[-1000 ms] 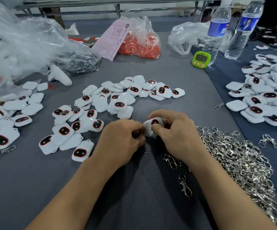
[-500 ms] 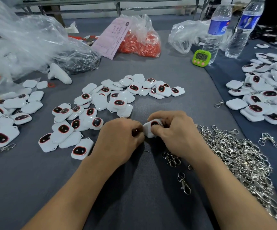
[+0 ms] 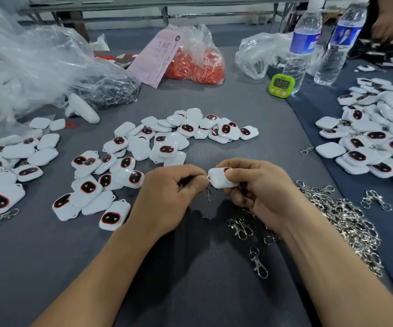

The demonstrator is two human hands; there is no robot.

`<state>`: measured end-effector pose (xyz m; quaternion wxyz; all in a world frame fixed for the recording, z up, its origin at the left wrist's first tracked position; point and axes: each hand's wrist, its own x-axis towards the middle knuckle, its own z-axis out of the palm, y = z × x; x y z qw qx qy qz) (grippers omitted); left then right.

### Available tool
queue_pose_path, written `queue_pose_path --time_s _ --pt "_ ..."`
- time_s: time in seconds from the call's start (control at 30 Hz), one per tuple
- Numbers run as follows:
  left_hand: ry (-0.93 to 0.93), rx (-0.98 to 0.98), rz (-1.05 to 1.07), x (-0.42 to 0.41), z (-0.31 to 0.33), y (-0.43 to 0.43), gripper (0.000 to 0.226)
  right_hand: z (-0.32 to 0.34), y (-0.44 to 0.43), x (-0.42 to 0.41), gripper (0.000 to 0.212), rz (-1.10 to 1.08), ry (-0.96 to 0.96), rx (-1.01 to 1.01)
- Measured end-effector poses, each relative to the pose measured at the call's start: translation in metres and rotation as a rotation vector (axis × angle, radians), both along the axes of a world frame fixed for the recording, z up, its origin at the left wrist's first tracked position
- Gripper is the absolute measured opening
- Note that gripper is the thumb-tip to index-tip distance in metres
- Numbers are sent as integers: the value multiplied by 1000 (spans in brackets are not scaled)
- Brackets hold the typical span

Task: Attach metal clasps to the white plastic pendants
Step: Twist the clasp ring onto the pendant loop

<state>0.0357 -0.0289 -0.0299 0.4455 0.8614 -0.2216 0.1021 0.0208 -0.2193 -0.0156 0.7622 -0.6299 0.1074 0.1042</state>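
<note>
Pendant (image 3: 221, 180) pinched in right hand (image 3: 260, 188), left hand (image 3: 167, 195) curled on clasp (image 3: 208, 193).

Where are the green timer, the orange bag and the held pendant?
green timer (image 3: 281, 84): head view, on its display.
orange bag (image 3: 198, 67): head view, on the orange contents.
held pendant (image 3: 219, 180): head view, on its white side.

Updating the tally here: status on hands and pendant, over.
Left hand pinches metal clasp, mostly hidden. Right hand grips white pendant, clasp at its corner loop. Loose clasps beside right wrist, not obstructing.
</note>
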Motion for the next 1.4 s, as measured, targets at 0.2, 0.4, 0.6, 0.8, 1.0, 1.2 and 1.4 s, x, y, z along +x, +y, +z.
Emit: queue_pose_path --time_s 0.2,0.4,0.6,0.8,1.0,1.2,1.4 --pt "94 -65 -87 1 6 4 13 -1 0 -1 22 41 8 138" --pt "-127 80 -19 -1 14 16 7 -4 10 -3 17 45 14 250" --pt "404 -622 -9 -7 11 -5 16 -3 18 -4 27 85 -30 455" --pt "330 -469 66 -4 10 -6 12 -4 21 -5 31 -115 -113 279" --pt "-173 179 134 -9 9 2 10 -8 25 -7 26 -127 -226 65" --pt "-60 173 184 -10 7 1 6 -6 28 -7 21 -133 -195 16" --pt "419 -303 63 -6 8 -5 12 -6 17 -1 21 -105 -25 251"
